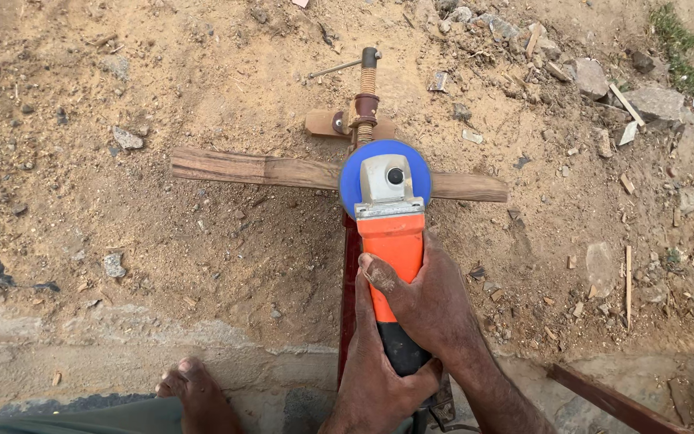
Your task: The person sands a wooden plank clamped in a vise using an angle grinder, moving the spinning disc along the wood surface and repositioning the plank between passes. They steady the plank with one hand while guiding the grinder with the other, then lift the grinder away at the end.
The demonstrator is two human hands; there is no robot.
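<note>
**Firmly Gripped: Grinder Over the Clamped Plank**

Both hands were clenched on the orange angle grinder: the right hand around its body, the left hand on the dark rear handle. Its blue disc sat over the wooden plank, held by a red clamp above sandy ground. Judging by this, steady two-handed pressure and keeping the bare foot back would serve best.

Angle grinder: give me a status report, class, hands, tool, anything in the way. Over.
Both hands shut on the angle grinder: right hand forward, left hand behind. Blue disc over the clamped wooden strip. Bare foot close by, stones scattered around.
</note>
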